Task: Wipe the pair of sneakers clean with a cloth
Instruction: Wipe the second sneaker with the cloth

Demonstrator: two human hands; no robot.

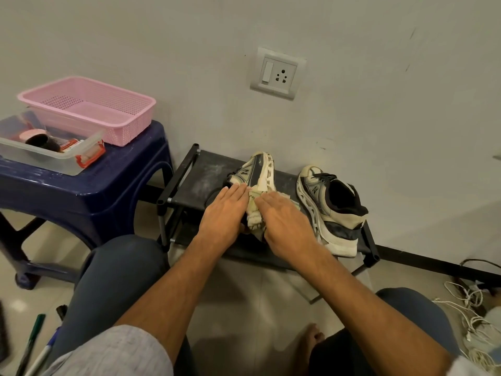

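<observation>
Two worn cream, grey and black sneakers are on a low black rack [206, 172]. The left sneaker [257, 169] lies tipped on its side, sole to the right, toe toward the wall. My left hand [225, 210] grips its near part, fingers flat on the grey upper. My right hand [282, 221] presses a cream cloth [254, 213] against the heel end of this sneaker; the cloth shows between both hands. The right sneaker [330, 210] stands upright beside my right hand, untouched, its heel toward me.
A dark blue plastic stool [81, 191] at the left carries a pink basket [89, 107] and a clear tub [51, 147] of brushes. A wall socket [278, 73] sits above the rack. White cables [471, 316] lie on the floor at right. My knees flank the tiled floor.
</observation>
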